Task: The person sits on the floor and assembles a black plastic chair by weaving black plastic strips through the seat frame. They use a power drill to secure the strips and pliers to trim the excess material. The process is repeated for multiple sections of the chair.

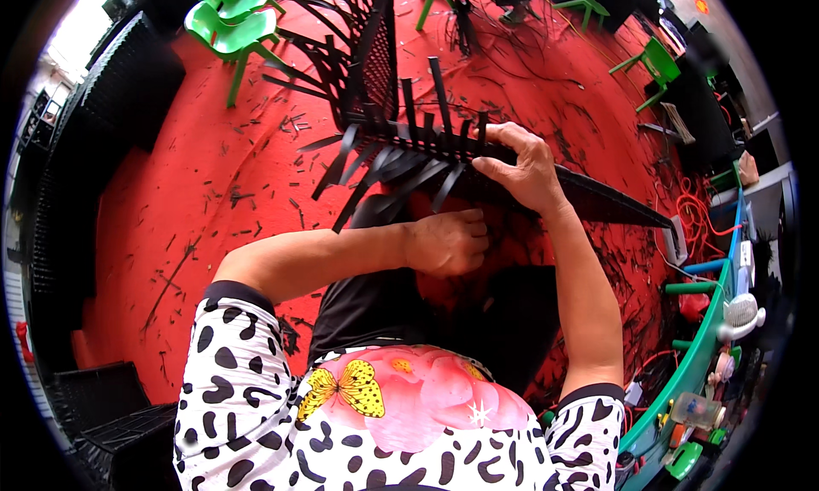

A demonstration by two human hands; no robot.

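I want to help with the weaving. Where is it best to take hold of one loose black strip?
Probably near its free end, from below the woven black frame. The loose black strips hang down-left, unobstructed there; higher up the right hand covers the rim.

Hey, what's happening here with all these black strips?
A person is weaving black strips into a woven black panel over a red floor. The right hand grips the panel's edge, where loose strip ends stick out. The left hand is closed just below it, seemingly on a strip. Cut scraps litter the floor, and green chairs stand behind.
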